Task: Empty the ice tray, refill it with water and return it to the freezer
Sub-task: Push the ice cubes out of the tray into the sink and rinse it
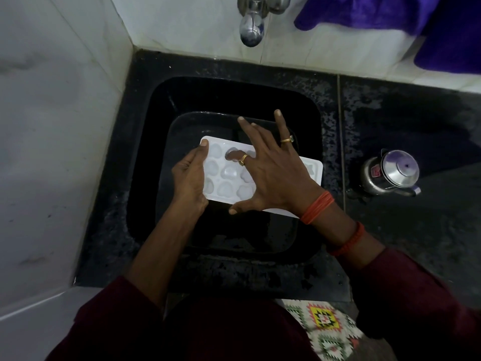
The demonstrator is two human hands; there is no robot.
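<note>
White plastic forms the ice tray point(225, 190), which is held over the middle of the black sink point(144, 131), above a dark basin point(179, 123) that sits inside the sink. The left hand point(188, 175) grips the tray's end nearest the sink's left wall, with the thumb lying on top of the far corner and the other fingers tucked under the edge. The right hand point(276, 175) is spread wide over the tray: one ringed finger point(235, 155) bends down into a cell in the far row, the remaining fingers reach straight out past the tray towards the back of the sink, and the thumb lies at the tray's near rim. The two hands are apart, one at the tray's end and one across its middle. The cells look pale and glassy; whether they hold ice or water cannot be told. Orange thread bands point(316, 207) circle the right wrist. A chrome tap point(251, 29) juts from the white tiled wall point(52, 126) behind the sink. On the dark stone counter point(403, 121) to the right of the sink stands a steel kettle point(393, 173), and a purple cloth point(390, 14) hangs behind and to the right of the sink. A patterned mat point(325, 327) lies on the floor in front of the sink.
</note>
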